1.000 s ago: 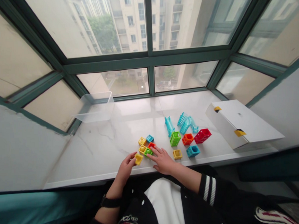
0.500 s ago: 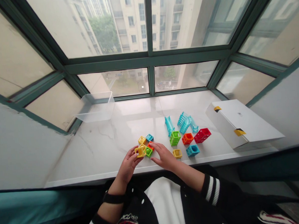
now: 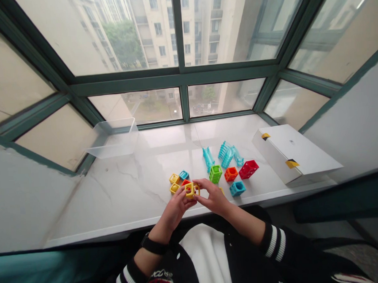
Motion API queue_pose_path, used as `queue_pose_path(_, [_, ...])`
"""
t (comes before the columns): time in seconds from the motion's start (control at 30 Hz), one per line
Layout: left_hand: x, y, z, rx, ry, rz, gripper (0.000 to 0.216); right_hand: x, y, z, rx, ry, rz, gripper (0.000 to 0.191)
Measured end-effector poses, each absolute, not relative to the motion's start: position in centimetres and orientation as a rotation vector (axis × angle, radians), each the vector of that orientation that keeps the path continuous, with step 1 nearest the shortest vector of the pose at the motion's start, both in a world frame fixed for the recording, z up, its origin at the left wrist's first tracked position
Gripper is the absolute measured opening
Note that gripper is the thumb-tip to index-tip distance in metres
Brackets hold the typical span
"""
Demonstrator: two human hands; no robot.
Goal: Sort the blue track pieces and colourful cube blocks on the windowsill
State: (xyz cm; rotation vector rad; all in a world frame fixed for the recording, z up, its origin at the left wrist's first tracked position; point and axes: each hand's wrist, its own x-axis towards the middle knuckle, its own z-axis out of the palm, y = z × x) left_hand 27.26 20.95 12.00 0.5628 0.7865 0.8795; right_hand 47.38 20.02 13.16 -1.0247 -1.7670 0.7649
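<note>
A hollow yellow toy block (image 3: 189, 191) is held in front of me above the sill's near edge. My left hand (image 3: 177, 209) has its fingers closed on the block's left side. From the other side, my right hand (image 3: 213, 197) pinches its right end between thumb and fingers. Just behind the hands lie a yellow block (image 3: 174, 178), a blue block (image 3: 184, 175), another yellow block (image 3: 174, 188) and an orange-red block (image 3: 186, 182), partly covered by my fingers.
Right of my hands stand a green block (image 3: 215, 174), an orange block (image 3: 231, 174), a red block (image 3: 249, 169) and a blue block (image 3: 237, 188). Translucent blue track pieces (image 3: 225, 154) lie behind. A clear bin (image 3: 113, 151) sits left, a white box (image 3: 299, 152) right.
My left hand has moved right with the yellow block. The right hand has gone from beside the small blocks to gripping that block's right end. The view has shifted slightly.
</note>
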Motion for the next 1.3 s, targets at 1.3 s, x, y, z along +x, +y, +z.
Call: queue_pose_path(1.3, [32.9, 22.6, 5.4, 1.426, 0.984, 0.630, 0.053, 60.1, 17.0, 13.6, -1.488, -1.569, 0.701, 0.047])
